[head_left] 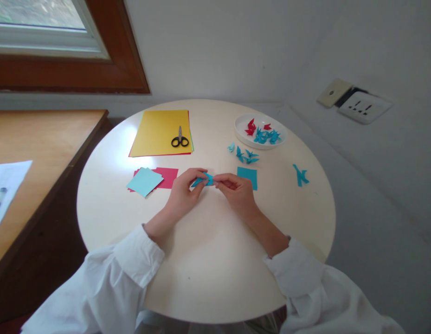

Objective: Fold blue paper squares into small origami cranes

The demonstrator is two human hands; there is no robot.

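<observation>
Between my two hands is a small piece of folded blue origami paper [209, 179], just above the middle of the round white table [208, 260]. My left hand [187, 188] pinches its left side between thumb and fingers. At the right end, the fingertips of my right hand [237, 190] are closed on the same paper. A flat blue paper square [248, 177] lies just behind my right hand. Several small folded blue paper cranes [249, 157] sit beyond it, beside a pale blue one [231, 147]. Fingers partly hide the folded paper's exact shape.
A white plate [240, 135] at the back right holds red and blue cranes. Black scissors [180, 139] rest on yellow paper sheets [156, 130]. Pale blue squares [144, 182] overlap pink ones [169, 177] at left. Blue scraps [300, 176] lie right. A wooden desk [55, 139] stands left.
</observation>
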